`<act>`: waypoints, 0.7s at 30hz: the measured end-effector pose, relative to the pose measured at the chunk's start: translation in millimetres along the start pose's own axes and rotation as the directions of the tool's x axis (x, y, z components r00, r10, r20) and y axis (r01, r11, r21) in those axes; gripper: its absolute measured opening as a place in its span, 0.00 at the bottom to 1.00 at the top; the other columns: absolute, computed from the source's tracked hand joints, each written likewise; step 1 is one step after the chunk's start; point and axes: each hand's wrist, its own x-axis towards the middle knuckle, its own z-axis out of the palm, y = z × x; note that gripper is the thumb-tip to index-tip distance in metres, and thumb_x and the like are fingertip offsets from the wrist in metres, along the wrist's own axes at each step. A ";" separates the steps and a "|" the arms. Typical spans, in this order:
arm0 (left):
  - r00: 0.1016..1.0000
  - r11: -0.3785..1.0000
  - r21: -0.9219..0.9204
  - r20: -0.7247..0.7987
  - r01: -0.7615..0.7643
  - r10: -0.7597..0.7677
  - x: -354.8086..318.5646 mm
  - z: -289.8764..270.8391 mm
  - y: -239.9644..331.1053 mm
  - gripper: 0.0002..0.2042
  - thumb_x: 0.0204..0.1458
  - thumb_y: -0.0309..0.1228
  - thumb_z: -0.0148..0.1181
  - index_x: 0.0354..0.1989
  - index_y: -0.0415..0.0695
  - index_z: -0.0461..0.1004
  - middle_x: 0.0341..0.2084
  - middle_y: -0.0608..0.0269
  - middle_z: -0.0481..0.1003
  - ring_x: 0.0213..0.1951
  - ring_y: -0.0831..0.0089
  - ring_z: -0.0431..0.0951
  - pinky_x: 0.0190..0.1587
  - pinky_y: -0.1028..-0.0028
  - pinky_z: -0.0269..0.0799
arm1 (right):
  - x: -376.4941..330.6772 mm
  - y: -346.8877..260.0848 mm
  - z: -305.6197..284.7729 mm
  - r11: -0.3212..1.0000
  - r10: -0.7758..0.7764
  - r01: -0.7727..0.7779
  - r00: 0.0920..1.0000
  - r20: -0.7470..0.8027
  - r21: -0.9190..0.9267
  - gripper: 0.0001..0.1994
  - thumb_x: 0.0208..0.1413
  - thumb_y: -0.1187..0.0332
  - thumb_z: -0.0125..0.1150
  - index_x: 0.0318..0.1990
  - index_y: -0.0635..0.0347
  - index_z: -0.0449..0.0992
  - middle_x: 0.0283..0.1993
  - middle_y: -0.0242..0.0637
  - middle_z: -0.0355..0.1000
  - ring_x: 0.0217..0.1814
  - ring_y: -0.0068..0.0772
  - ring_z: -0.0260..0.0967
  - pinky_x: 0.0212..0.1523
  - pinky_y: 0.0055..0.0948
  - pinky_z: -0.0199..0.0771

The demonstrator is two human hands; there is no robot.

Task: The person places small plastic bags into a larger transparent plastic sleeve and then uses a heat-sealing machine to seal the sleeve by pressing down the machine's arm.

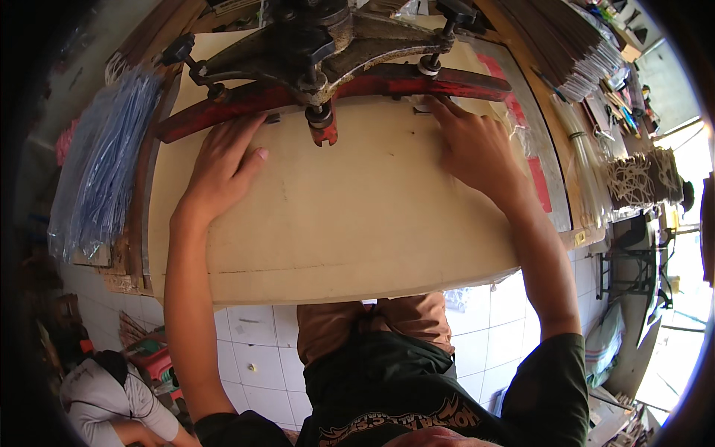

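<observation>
A broad tan sheet covers most of the work table in front of me. My left hand lies on its left part, fingers stretched forward to the red bar and thumb apart. Beside those fingertips is a small dark tab. On the right, my right hand rests on the sheet with its fingers reaching forward. Its fingertips are by another small dark and pale tab. The red bar hangs under a black cast-metal frame with knobs and bolts, just beyond both hands.
A stack of clear bluish plastic sleeves hangs at the table's left edge. To the right are red tape strips, clear plastic strips and a bundle of cords. Another person sits low at the lower left, above white floor tiles.
</observation>
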 end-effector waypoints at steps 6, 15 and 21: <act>0.996 0.999 0.012 -0.084 -0.041 0.041 0.6 4.4 1.1 0.24 0.59 0.35 0.55 0.64 0.40 0.66 0.59 0.47 0.69 0.62 0.49 0.65 0.67 0.56 0.56 | -0.5 3.2 1.9 1.000 -0.005 0.005 1.000 -0.003 0.002 0.33 0.38 0.75 0.57 0.60 0.61 0.72 0.57 0.46 0.75 0.32 0.51 0.78 0.33 0.44 0.78; 1.000 1.000 0.005 -0.017 0.011 -0.011 -0.6 0.6 4.0 0.27 0.59 0.31 0.54 0.68 0.42 0.62 0.66 0.49 0.64 0.68 0.51 0.60 0.71 0.57 0.51 | -0.9 2.9 1.2 0.997 0.002 -0.001 1.000 -0.004 0.077 0.33 0.38 0.77 0.55 0.61 0.56 0.70 0.62 0.44 0.72 0.33 0.55 0.77 0.34 0.48 0.78; 0.999 0.999 0.036 -0.029 0.017 -0.016 -0.5 4.4 0.9 0.27 0.59 0.31 0.54 0.68 0.43 0.62 0.69 0.52 0.60 0.71 0.54 0.58 0.72 0.58 0.49 | -2.0 9.5 9.2 0.993 -0.003 0.009 0.999 -0.048 0.117 0.34 0.38 0.77 0.54 0.61 0.54 0.70 0.66 0.42 0.69 0.32 0.55 0.77 0.33 0.48 0.78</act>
